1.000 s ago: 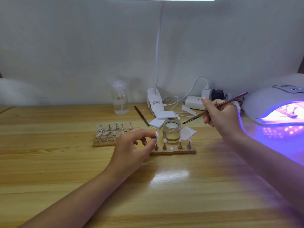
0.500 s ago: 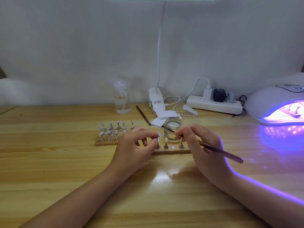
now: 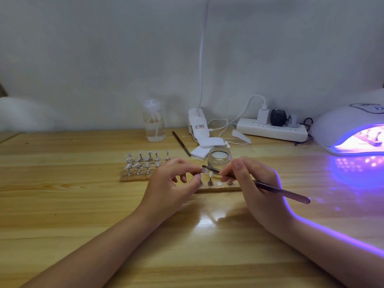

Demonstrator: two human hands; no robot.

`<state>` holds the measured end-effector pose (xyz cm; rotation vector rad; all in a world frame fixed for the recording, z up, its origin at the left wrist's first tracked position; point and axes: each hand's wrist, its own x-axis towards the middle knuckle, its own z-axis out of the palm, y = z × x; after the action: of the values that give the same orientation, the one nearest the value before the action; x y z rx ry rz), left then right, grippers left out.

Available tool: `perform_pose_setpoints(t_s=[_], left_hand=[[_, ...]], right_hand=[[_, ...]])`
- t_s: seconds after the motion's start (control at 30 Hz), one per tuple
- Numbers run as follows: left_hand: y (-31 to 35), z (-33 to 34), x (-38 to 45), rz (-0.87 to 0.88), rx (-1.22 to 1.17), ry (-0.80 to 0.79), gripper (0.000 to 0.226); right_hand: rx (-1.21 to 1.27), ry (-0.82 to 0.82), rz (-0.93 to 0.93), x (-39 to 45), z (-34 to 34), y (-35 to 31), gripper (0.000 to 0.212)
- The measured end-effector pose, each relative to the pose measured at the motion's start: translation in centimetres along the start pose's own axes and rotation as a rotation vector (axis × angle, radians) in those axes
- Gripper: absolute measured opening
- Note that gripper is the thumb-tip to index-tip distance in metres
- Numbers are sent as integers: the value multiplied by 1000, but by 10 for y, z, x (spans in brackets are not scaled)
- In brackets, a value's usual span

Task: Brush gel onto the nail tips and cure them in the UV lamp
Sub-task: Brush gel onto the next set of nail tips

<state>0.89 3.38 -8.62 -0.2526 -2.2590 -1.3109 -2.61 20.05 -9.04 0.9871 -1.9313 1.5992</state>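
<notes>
My left hand [image 3: 172, 181] pinches a clear nail tip [image 3: 202, 171] on its metal stand at the left end of a wooden holder strip [image 3: 220, 189]. My right hand [image 3: 255, 183] grips a thin gel brush [image 3: 270, 187], and its bristle end touches that nail tip. An open glass gel jar [image 3: 219, 157] stands just behind the strip. To the left, a second wooden holder [image 3: 133, 177] carries several nail tips [image 3: 141, 161] on stands. At the far right the white UV lamp [image 3: 340, 125] glows purple with a holder inside it.
A spray bottle [image 3: 154, 123], a clip lamp base [image 3: 198, 126], a second brush [image 3: 181, 143], white pads [image 3: 204, 146] and a power strip [image 3: 272, 129] with plugs and cables line the back of the wooden table [image 3: 83, 204].
My right hand came down from the back right with the brush and turned it over, so that its bristles now meet the nail tip in my left fingers. The left hand stayed put.
</notes>
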Motion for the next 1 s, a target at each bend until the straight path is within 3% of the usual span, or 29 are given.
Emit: perform_pose_setpoints(t_s=[0.53,1.0], left_hand=[[0,0,0,-5,14,8,33],[0,-1,0,-13,-3,2,30]], right_hand=[[7,0,31,1,1,-1,32],[207,88,91,-1,1,3,41]])
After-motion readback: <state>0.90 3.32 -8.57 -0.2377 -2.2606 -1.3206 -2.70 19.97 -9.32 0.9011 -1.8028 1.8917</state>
